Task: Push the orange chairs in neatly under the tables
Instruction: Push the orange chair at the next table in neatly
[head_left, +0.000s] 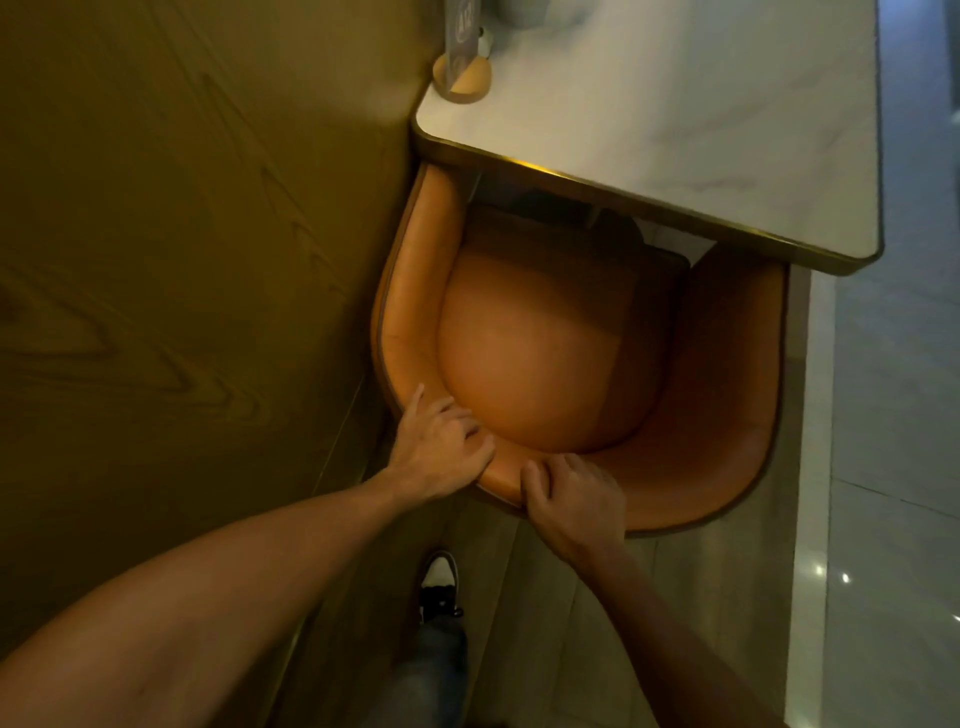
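Wall panelling (182, 260), wood-grained, fills everything to the left of the two hands and runs right along the chair's left flank. Table (675, 119) with a pale marbled top and a brass-coloured edge lies beyond the hands, its near edge crossing over the front of the seat. Orange chair (545, 353), a padded tub shape with a curved backrest, sits between the panelling and a paler strip of floor (883, 467) to the right; its seat front and both arm tips are tucked under the table edge, while the rounded seat cushion and the backrest remain out in the open on the near side.

Both hands grip the top rim of the backrest, near its left curve. Left hand (441, 447): fingers curled over the rim onto the inner padding, closed on the chair, forearm stretched out from the lower left. Right hand (571, 499): just beside the left one, not touching it, thumb on the inner face and fingers wrapped over the rim, likewise clamped on the chair.

Shoe (439, 582), black and white, on the wood-look floor below the hands, with a jean leg behind it.

Small round wooden stand (462, 78) holding a card sits at the table's far left corner, well beyond the hands.
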